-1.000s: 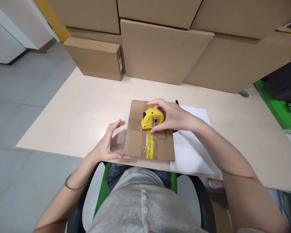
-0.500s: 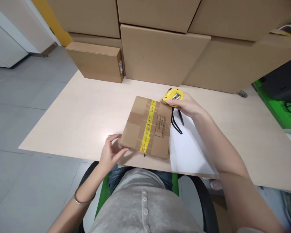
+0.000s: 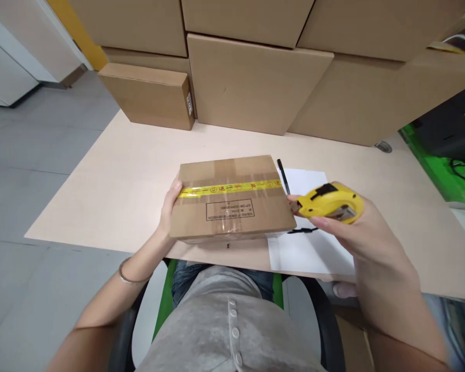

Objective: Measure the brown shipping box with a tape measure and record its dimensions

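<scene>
A flat cardboard box with yellow printed tape and a black-framed label is tilted above the front of the table. My left hand grips its left side, fingers partly hidden behind it. In my right hand is a yellow tape measure, its metal end close to the box's right edge. Whether those fingers also touch the box, I cannot tell. A black wrist strap hangs from the tape measure. Under the right hand lies white paper, with a black pen at its top left.
Large cardboard boxes stand stacked along the back of the table. A smaller closed box stands at the back left. A round metal fitting sits at the back right, near a green crate.
The cardboard box has turned about a quarter turn, so its tape runs crosswise. My left hand has moved up along its side. My right hand brought the tape measure down and right.
</scene>
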